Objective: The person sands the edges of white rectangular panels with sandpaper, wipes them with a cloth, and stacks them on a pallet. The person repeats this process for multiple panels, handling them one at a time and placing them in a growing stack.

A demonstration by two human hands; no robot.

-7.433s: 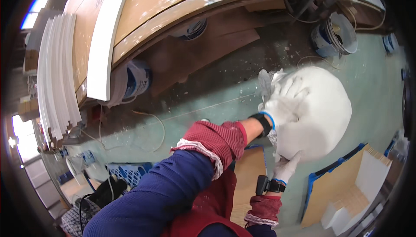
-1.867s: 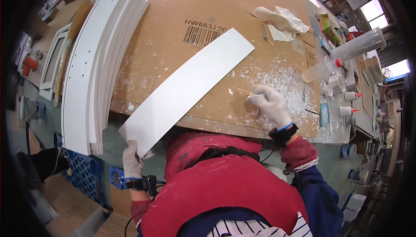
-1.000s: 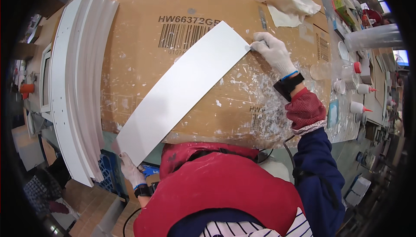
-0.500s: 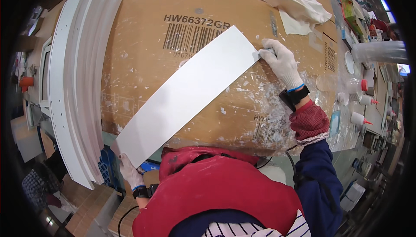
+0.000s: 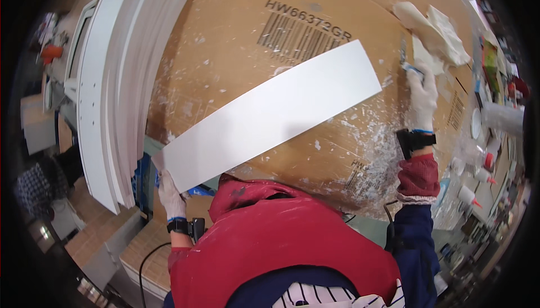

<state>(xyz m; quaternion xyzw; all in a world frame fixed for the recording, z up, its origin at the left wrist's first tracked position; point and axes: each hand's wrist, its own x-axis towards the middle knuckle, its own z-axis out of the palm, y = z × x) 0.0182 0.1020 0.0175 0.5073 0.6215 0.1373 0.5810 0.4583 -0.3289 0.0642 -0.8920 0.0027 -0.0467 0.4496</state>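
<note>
A long white board [image 5: 270,117] lies slantwise over the cardboard, its near left end reaching past the cardboard's edge. That end is gripped by my left hand [image 5: 170,195], in a white knit glove, with the fingers partly hidden at the board's edge. Off the board's far right end, my gloved right hand [image 5: 423,95] is closed over the cardboard. A small blue and pale thing [image 5: 412,69] shows at its fingertips, too small to name. Just beyond that hand is a crumpled cream cloth [image 5: 447,35].
Several white boards [image 5: 107,94] stand stacked along the left. Cardboard [image 5: 225,43] with white paint flecks covers the table. Bottles with red tips [image 5: 467,195] and a clear plastic cylinder [image 5: 503,118] are at the right. Another person's checkered sleeve [image 5: 39,187] shows at far left.
My right hand has moved away from the board's far corner, toward the cloth. My left hand still grips the near end. The whole view has shifted and turned somewhat.
</note>
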